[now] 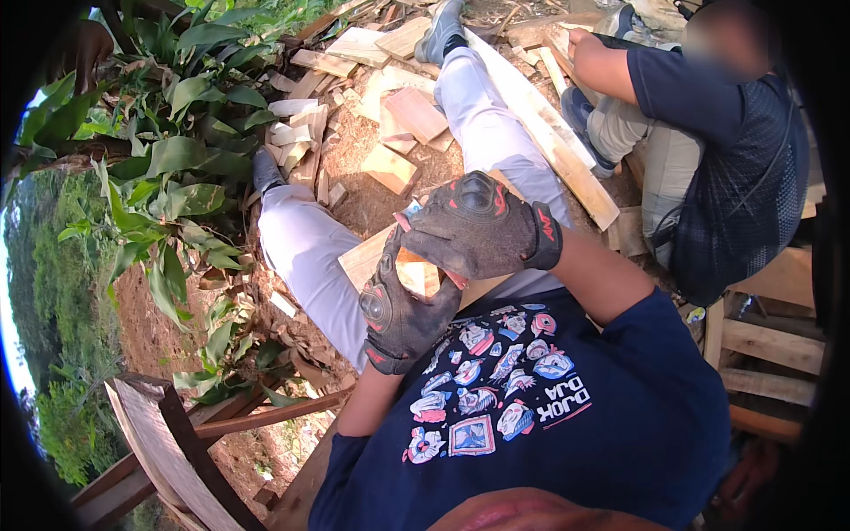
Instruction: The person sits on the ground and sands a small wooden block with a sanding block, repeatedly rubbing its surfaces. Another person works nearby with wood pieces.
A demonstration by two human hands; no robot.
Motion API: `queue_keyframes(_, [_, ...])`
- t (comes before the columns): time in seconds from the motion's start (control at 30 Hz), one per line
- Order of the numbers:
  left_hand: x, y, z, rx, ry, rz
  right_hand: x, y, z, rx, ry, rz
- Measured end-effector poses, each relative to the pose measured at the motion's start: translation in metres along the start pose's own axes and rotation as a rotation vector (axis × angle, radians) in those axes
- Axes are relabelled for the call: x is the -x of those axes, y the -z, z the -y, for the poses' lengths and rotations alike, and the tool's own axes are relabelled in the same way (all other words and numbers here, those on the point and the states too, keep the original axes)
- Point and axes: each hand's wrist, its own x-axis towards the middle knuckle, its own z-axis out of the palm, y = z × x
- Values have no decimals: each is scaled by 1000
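Both my hands wear dark grey work gloves with hard knuckle guards and red marks. My left hand [403, 310] and my right hand [478, 221] meet over my lap, their fingers curled toward each other in a ring. A pale wooden board [359, 263] lies across my thighs beneath them, and light wood shows through the gap. At the far fingertips sits a small whitish-blue bit [412, 209], too small to name. Both hands look closed, but the gloves hide what they grip.
Offcuts and wood blocks [390, 168] litter the ground between my legs. A long plank [549, 133] lies beside my right leg. Another person [726, 159] sits close on the right, near stacked boards [770, 345]. Leafy plants [186, 159] and a wooden frame [168, 442] stand left.
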Motion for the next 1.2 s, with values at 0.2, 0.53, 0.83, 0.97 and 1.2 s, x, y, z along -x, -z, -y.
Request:
queue_keyframes(0.2, [-5,2,-6,-82,104,-6,18,-47,-53,-107,-234,302])
queue_keyframes(0.53, [-7,-7,-2,-170,-12,-68,21,-33,-24,-5,-46,-47])
queue_keyframes(0.83, [-7,-7,0,-124,-99,-81,6,-7,-8,101,-62,79])
queue_keyframes(0.97, [-1,-6,1,-98,20,-28,10,-28,-25,-87,-85,7])
queue_keyframes(1.2, [-5,40,-17,37,170,-78,19,-47,-46,-159,-275,99])
